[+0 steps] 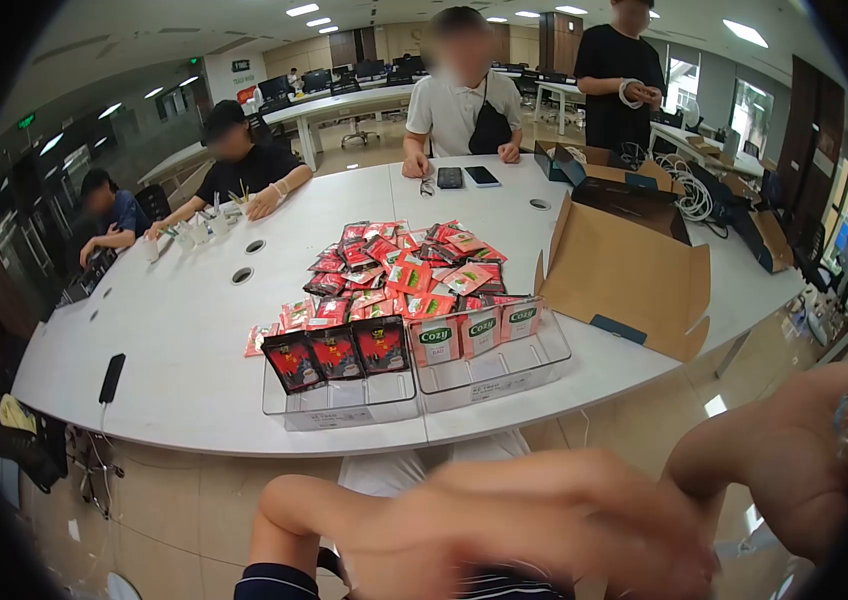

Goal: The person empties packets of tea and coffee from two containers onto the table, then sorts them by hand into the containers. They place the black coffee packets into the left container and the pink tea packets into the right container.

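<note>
My left hand (524, 525) is blurred by motion, low in front of me and off the table. My right hand (794, 450) is raised at the lower right, with its fingers partly cut off by the dark frame edge. Two clear trays stand side by side at the near table edge. The left tray (344, 412) holds three upright black and red packets (339, 352); the right tray (494, 385) holds three upright pink Cozy packets (481, 334). Behind them lies a loose pile of red, pink and black packets (409, 272).
An open cardboard box (624, 270) lies right of the pile, with white cables (689, 190) behind it. Two phones (482, 176) lie at the far edge, another (112, 379) at the left. Several people are around the table (174, 350).
</note>
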